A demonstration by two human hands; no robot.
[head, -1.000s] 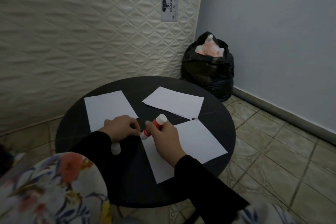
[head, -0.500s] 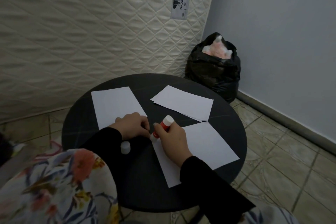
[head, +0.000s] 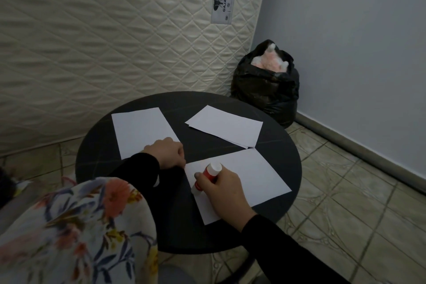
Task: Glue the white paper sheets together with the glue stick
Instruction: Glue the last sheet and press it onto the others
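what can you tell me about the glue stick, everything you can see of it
The glue stick is a small tube with a red body and a white end pointing up and away from the person. It is tilted, its lower white tip pressed against the left edge of the nearest paper sheet on the round black table. The right hand wraps around its middle, hiding part of the body. No cap is on the lower end.

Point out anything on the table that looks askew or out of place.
Only the far stack: its sheets are slightly fanned, a lower edge peeking out. The other sheets lie flat, and the glue stick is in the right hand.
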